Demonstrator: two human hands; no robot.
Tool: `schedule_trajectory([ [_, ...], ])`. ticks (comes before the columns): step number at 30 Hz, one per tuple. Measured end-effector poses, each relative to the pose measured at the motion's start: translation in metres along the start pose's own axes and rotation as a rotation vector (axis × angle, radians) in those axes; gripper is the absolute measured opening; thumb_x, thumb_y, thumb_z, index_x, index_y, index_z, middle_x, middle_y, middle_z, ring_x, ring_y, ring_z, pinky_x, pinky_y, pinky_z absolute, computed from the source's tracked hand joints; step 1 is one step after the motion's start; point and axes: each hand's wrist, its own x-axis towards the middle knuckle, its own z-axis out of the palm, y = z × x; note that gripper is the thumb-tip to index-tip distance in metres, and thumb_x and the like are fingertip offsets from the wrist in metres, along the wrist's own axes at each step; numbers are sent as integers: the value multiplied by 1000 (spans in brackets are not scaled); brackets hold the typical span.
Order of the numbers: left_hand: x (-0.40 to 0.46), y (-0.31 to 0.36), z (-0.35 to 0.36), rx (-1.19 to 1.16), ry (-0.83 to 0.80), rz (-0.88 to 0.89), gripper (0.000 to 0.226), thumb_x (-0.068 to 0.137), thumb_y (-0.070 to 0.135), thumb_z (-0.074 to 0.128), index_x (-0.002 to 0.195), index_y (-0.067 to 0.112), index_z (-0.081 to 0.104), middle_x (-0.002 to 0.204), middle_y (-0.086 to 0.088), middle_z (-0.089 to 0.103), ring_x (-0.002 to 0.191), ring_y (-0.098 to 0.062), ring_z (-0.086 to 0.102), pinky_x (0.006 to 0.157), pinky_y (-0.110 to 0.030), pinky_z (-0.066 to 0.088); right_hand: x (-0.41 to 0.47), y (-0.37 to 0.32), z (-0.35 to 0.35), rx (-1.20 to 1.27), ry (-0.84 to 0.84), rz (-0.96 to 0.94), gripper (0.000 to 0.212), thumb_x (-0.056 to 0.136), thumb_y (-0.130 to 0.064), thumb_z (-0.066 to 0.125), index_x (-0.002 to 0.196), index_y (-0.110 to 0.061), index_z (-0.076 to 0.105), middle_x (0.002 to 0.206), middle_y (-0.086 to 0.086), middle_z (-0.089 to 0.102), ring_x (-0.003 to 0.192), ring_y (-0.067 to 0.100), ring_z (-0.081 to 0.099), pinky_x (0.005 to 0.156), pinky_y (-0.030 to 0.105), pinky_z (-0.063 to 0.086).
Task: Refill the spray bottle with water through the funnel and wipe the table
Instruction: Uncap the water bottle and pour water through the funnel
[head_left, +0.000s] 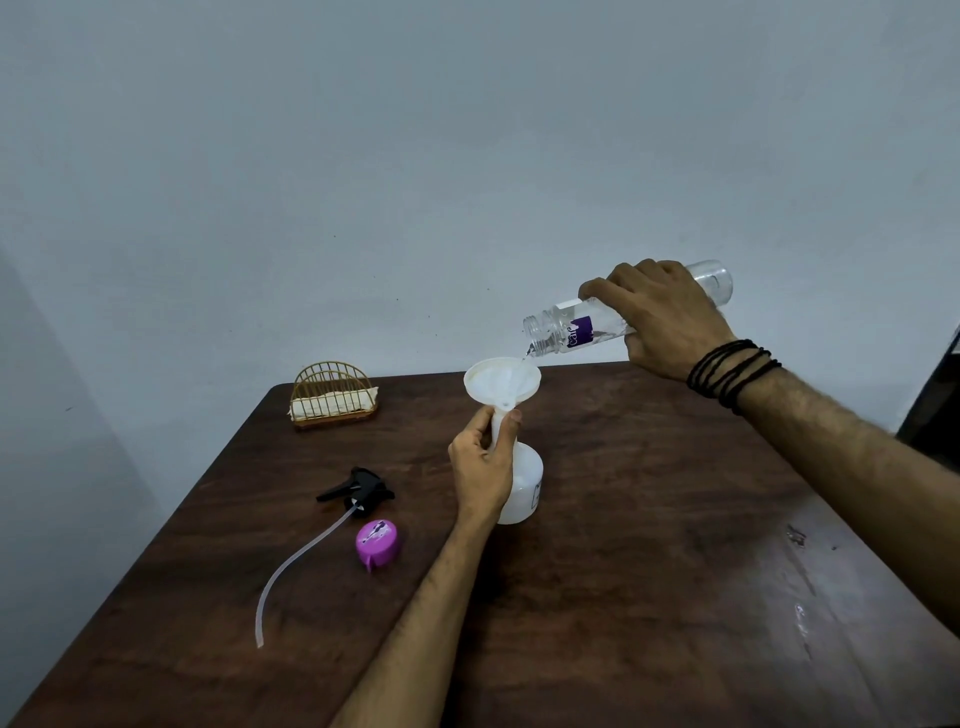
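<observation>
Dark wood table (649, 597) against a plain pale blue-grey wall (415, 156); wet sheen on the table surface at the near right, below the right forearm.

Count: two hands, two bottles, one funnel, one sprayer, one cap, one wire holder.

Nearest, left of the left forearm: one purple cap (378, 542), lying on the table. Just beyond it, one black sprayer (359, 490), on its side, its clear dip tube trailing toward the near left.

Left hand (483, 467): fingers and thumb curled round the neck where the funnel (501, 379) stem enters the spray bottle (522, 491). Bottle white, upright, standing on the table under the hand.

Right hand (662, 317), above and right of the funnel: fingers wrapped round one clear water bottle (582, 330), tilted mouth-down, uncapped. Thin stream running from the mouth into the funnel bowl. Black cord on the right wrist.

Farthest, well left of the left hand, at the table's back edge: one gold wire holder (332, 397) with pale folded material inside.
</observation>
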Motion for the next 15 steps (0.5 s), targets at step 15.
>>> schedule_trajectory([
  [15, -1, 2, 0, 15, 2, 10, 11, 94, 29, 69, 86, 36, 71, 83, -7, 72, 75, -12, 63, 73, -47, 56, 12, -2, -10, -154, 64, -113, 61, 67, 7, 53, 121, -19, 58, 99, 6, 59, 84, 31, 54, 83, 43, 43],
])
